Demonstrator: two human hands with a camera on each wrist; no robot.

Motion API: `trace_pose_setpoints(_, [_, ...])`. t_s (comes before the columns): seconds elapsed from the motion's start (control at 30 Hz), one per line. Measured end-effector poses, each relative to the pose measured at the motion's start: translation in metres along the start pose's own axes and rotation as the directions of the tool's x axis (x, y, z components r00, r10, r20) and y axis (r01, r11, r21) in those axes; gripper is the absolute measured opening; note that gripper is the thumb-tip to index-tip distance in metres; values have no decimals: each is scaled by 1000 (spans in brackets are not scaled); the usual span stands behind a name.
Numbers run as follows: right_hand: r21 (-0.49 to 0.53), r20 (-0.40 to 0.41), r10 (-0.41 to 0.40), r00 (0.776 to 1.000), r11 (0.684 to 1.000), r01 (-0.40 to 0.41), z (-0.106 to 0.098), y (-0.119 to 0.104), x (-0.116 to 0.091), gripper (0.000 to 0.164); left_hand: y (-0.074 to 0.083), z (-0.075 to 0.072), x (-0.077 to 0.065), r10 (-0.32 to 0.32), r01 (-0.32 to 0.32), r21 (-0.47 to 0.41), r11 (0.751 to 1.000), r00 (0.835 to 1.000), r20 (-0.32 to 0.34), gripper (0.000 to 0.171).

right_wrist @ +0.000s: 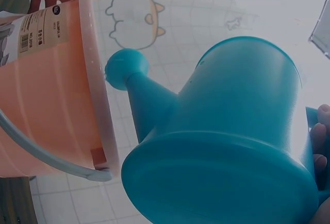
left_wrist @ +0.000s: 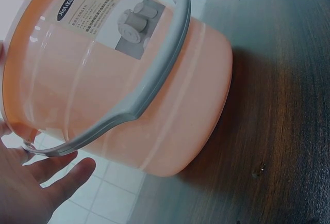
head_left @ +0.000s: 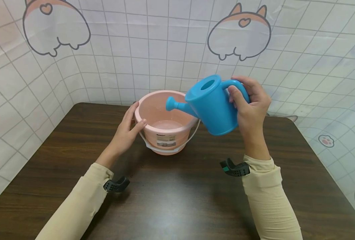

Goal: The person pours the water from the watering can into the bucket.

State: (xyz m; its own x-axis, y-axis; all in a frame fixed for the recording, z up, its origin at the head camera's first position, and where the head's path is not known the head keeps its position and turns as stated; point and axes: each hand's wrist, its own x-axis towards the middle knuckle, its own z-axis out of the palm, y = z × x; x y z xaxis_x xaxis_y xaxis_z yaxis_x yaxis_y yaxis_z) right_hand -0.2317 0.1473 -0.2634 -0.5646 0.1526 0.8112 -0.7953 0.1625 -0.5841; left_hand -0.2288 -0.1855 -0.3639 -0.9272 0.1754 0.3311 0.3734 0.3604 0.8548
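A pink bucket (head_left: 165,133) stands upright on the dark wooden table, its pale handle hanging down across the front below a paper label. My left hand (head_left: 125,129) holds the bucket's rim at the left, thumb at the near edge and fingers along the outside. In my right hand (head_left: 252,103) is a blue watering can (head_left: 215,106), gripped by its handle and raised off the table. It leans left, and its spout's round head overlaps the bucket's mouth in the head view. The right wrist view shows the can's underside and the spout head (right_wrist: 126,69) close to the bucket's rim.
The brown table (head_left: 171,196) stretches toward me and to both sides. Behind it hangs a white gridded cloth (head_left: 162,43) with cartoon animal drawings. A dark band (head_left: 235,168) is worn on each wrist. A few drops (left_wrist: 259,170) lie on the tabletop.
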Motion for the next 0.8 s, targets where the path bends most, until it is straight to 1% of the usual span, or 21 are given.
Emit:
trace_pose_setpoints(0.17, [-1,4,1,1000,1000,-1,-1,0,0,22,-2,0,0,6,-6,4,1000,1000,-2,68])
trace_pose_setpoints(0.53, [-10,6,1,1000,1000,-1,-1,1,1,22,-3,0,1,-4,4,20,1000,1000,-4,68])
trace_pose_setpoints(0.8, [-11,11,3,1000,1000,-3,-2,-1,1,22,-3,1,0,12,-12,25,1000,1000,-5,68])
